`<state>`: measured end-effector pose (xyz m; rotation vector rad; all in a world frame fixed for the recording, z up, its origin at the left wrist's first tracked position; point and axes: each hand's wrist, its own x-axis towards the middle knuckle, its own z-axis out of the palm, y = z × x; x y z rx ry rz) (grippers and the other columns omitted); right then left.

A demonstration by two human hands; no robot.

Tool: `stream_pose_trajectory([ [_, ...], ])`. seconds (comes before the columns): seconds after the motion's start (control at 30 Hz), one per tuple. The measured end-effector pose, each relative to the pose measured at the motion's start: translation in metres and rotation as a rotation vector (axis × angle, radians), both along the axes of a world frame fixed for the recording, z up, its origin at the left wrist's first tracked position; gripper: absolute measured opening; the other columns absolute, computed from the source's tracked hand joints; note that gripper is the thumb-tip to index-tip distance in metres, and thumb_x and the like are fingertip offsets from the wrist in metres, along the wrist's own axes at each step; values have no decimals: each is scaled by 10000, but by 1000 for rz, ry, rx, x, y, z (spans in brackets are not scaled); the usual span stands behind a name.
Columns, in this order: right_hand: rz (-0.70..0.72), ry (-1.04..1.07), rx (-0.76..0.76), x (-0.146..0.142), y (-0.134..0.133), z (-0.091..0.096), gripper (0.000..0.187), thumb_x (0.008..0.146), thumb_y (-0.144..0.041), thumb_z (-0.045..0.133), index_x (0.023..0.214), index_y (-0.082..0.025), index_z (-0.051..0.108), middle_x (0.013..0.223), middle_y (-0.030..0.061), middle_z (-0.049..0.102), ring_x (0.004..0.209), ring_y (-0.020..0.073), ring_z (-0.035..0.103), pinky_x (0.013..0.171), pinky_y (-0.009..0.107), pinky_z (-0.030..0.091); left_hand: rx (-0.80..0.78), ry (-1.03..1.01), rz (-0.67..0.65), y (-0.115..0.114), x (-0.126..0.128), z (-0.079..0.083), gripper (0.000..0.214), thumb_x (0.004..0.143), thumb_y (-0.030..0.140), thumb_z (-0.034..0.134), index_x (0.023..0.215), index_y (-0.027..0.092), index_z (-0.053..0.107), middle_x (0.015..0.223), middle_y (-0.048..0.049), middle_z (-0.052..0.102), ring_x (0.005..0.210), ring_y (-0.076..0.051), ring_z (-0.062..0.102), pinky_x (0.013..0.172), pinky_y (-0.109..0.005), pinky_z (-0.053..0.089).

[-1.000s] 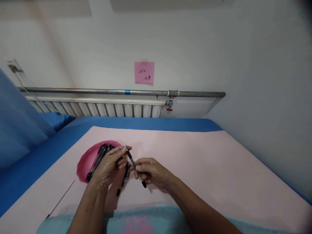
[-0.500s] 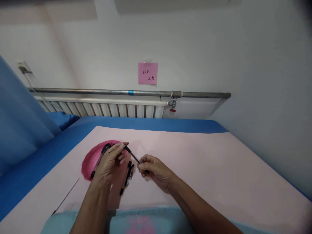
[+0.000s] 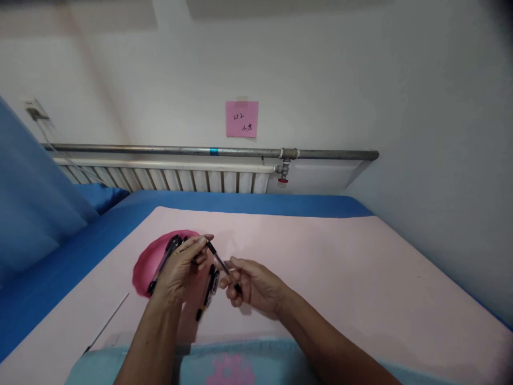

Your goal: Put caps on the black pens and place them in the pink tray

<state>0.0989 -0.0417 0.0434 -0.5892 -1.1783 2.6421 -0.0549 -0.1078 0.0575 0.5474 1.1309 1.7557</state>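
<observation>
My left hand pinches the upper end of a black pen, which slants down to the right. Around the pen's lower end, my right hand has its thumb and forefinger spread off the barrel. The other right fingers are loosely curled behind the pen's black tip end; whether they touch it is hard to tell. Under and left of my left hand sits a pink bowl with several black pens in it, partly covered by that hand. Between my hands, a few pens lie side by side on the pink tabletop.
A thin white pen refill lies on the pink sheet at left. Blue surface borders the sheet. Behind are a radiator, a metal pipe and a red-handled valve. A blue curtain hangs at left.
My right thumb and forefinger have come off the pen and spread apart, showing more of its lower end. My left hand keeps its hold, nearly still.
</observation>
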Motion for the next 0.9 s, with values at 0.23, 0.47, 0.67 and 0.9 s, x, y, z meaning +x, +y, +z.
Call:
stream_pose_trajectory([
  [0.23, -224, -34, 251, -3, 1, -7, 164, 622, -216, 650, 683, -145, 515, 511, -49, 497, 431, 58, 427, 453, 201, 301, 41, -12, 42, 1, -2, -2, 276, 633, 250, 697, 849, 87, 640, 542, 51, 415, 435, -19, 348, 358, -135, 254],
  [0.47, -231, -44, 276, -3, 4, -9, 162, 660, -281, 607, 650, -140, 527, 565, -20, 518, 462, 67, 445, 442, 202, 326, 57, -169, 249, -1, -17, 3, 111, 626, 148, 654, 714, 97, 608, 615, 0, 546, 476, -46, 457, 401, -146, 380],
  [0.67, -241, -41, 249, -2, 4, -8, 167, 674, -300, 592, 671, -141, 540, 608, -10, 526, 475, 65, 448, 433, 197, 326, -16, -87, 104, 1, -8, 1, 189, 591, 81, 616, 777, 115, 611, 650, -28, 606, 493, -78, 515, 385, -155, 382],
  [0.9, -198, -22, 264, -2, 3, -8, 196, 662, -330, 602, 662, -146, 536, 602, -10, 533, 461, 63, 429, 434, 196, 314, 0, -65, 27, 4, 10, 3, 173, 575, 192, 710, 705, 102, 643, 569, 4, 528, 465, -50, 449, 341, -131, 301],
])
